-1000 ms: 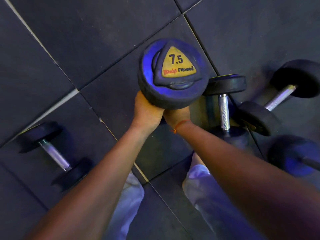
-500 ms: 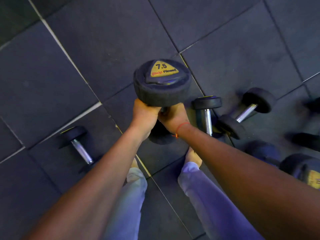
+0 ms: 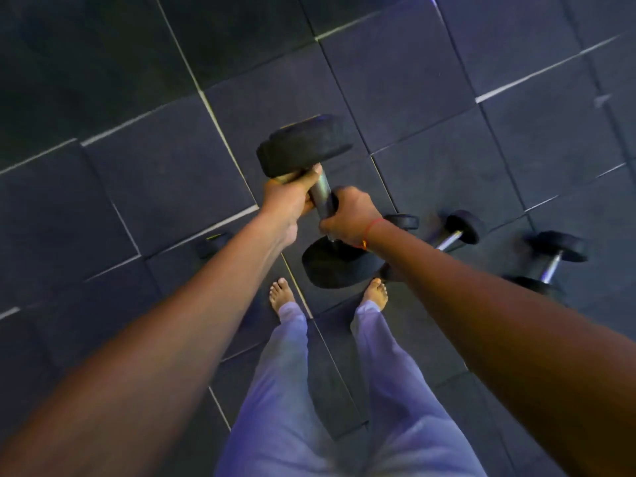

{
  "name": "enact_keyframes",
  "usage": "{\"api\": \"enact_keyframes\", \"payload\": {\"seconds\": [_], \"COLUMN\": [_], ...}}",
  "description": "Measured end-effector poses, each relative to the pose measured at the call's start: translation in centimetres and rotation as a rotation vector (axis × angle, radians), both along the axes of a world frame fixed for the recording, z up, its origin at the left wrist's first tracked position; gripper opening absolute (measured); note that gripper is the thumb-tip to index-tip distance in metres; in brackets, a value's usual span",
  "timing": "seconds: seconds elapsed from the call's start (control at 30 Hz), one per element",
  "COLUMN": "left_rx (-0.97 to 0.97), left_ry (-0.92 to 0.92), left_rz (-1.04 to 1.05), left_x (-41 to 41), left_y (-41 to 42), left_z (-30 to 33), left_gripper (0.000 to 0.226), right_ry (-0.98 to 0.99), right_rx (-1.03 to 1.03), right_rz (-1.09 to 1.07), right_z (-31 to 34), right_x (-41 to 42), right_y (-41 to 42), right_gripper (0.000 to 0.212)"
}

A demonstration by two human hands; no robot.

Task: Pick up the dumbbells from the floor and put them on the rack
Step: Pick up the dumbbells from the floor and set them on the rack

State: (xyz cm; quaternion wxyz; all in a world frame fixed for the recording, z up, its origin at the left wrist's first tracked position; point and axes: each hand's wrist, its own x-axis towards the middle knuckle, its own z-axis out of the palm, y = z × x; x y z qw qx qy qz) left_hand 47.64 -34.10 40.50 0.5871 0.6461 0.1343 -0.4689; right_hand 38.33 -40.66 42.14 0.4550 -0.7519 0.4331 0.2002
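Note:
I hold a black dumbbell (image 3: 304, 146) with a steel handle in the air above the floor, tilted, one head up and away, the other head low above my feet. My left hand (image 3: 290, 196) grips the handle just under the upper head. My right hand (image 3: 349, 215), with a red thread on the wrist, grips the handle lower down. Two more dumbbells lie on the floor at the right, one (image 3: 456, 232) behind my right forearm and another (image 3: 550, 261) farther right. The head of a further dumbbell (image 3: 213, 243) peeks out behind my left forearm. No rack is in view.
The floor is dark rubber tiles (image 3: 430, 80) with pale seams. My bare feet (image 3: 282, 296) in light trousers stand just below the held dumbbell. Open floor stretches ahead and to the left.
I have stood up taller, so the floor and the lying dumbbells look farther away. The held dumbbell has tilted; its yellow 7.5 label has turned out of sight and the steel handle now shows.

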Motion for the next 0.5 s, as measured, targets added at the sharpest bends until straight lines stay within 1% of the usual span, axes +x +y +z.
{"api": "enact_keyframes", "payload": {"seconds": [0.1,0.23,0.37,0.5], "left_rx": [-0.004,0.040,0.047,0.054], "left_ry": [0.018,-0.026,-0.059,-0.109], "left_rz": [-0.008,-0.013,-0.033,-0.060], "left_x": [3.2,8.7,15.3,22.5], "left_y": [1.4,1.2,-2.1,-7.3], "left_z": [5.4,11.1,15.0,17.2], "left_gripper": [0.022,0.028,0.031,0.034], "right_ry": [0.004,-0.011,-0.069,-0.130], "right_rx": [-0.011,0.000,-0.020,-0.022], "right_rz": [0.064,0.100,0.084,0.062], "right_z": [5.9,11.6,15.1,16.6], "right_x": [2.8,8.2,14.5,21.6], "right_y": [0.8,0.4,-2.4,-7.4], "right_gripper": [0.041,0.035,0.037,0.043]}}
